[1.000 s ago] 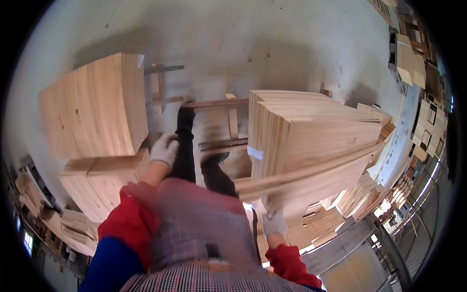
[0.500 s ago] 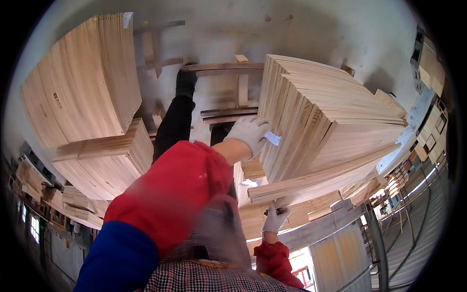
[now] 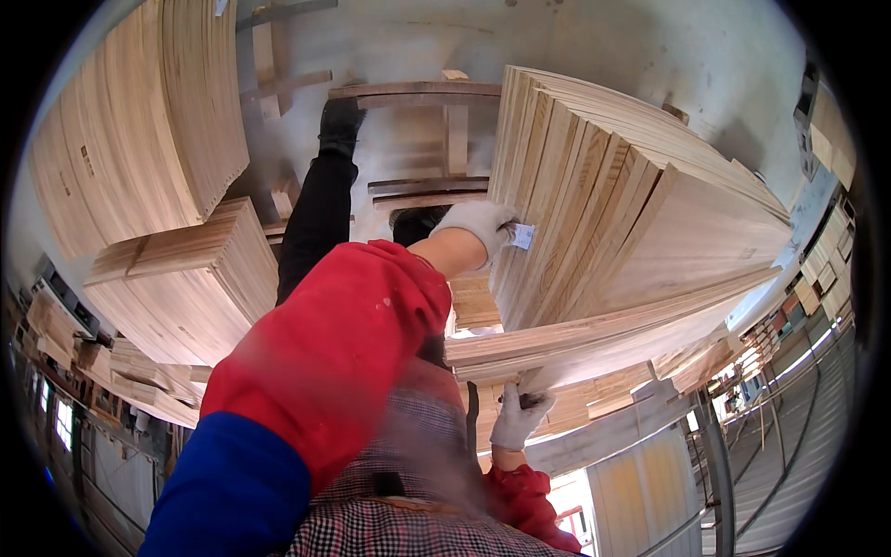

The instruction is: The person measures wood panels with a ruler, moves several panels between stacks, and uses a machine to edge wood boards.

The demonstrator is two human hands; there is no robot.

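Note:
My left hand (image 3: 478,230), in a white glove and red sleeve, pinches a small white paper label (image 3: 522,237) by its edge. The label lies against the near left ends of a tall stack of pale wooden boards (image 3: 566,176). Below it, my right hand (image 3: 520,418), gloved as well, is closed around a small dark object (image 3: 532,400) whose kind I cannot make out. That hand is just under a few boards (image 3: 594,331) that lean out from the stack's near side.
Two more stacks of boards, a taller one (image 3: 130,130) and a lower one (image 3: 176,288), stand at left. Wooden rails (image 3: 418,91) lie on the floor by my black shoe (image 3: 340,128). A grey metal post (image 3: 719,464) rises at lower right.
My left hand has brought the label against the board ends, with its fingers now curled at its edge. The stacks sit higher and further left in view. The right hand still grips the dark object.

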